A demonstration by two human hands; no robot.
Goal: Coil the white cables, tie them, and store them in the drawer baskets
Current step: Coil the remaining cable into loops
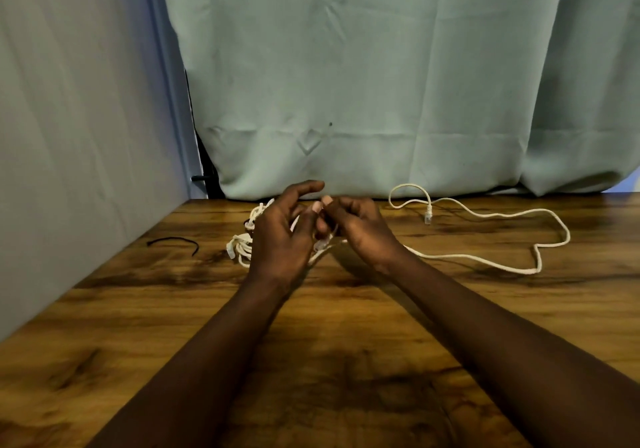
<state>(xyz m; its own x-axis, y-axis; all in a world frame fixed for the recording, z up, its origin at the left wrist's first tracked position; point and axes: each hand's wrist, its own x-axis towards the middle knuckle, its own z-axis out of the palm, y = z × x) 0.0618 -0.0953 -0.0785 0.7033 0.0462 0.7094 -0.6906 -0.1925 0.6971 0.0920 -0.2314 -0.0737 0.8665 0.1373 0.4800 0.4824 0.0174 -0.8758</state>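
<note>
Hands meet over the far middle of the counter (346, 326), and that is where I watch them work. My right hand (358, 231) has its fingers curled in, pinching a white cable (485, 257) that runs off to the right, wanders in loose bends across the wood and ends in a plug (428, 217) lying near the back edge. My left hand (282, 236) sits just beside the right, thumb close to thumb, forefinger raised; I cannot tell whether it grips the cable. A bundle of white cables (240, 245) lies on the counter just behind it. A black tie (173, 240) lies well apart on the left. A green curtain (381, 83) hangs behind.
</note>
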